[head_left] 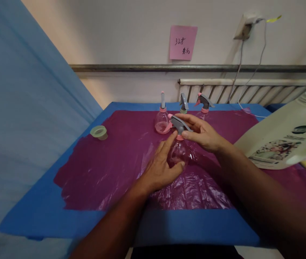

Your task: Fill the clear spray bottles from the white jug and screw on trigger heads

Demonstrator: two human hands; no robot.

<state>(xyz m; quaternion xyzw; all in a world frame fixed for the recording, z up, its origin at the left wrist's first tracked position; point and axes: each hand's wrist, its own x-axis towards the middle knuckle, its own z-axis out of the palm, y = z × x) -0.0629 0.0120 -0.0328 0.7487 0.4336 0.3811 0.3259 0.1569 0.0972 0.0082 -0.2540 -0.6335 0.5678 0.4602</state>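
A clear spray bottle with a grey and pink trigger head stands upright in front of me. My left hand grips its body from the left, thumb low at the front and index finger up by the pink collar. My right hand is closed around the collar and the trigger head from the right, partly hiding them. Just behind stands a second spray bottle with some liquid inside. Two more spray heads, one grey and green and one grey and pink, rise behind my right hand, which hides most of their bottles.
A purple plastic sheet covers much of the blue table. On its left lies a small pale green cup. A large white jug looms at the right, beside my right forearm. Behind are a radiator and a plugged-in cable.
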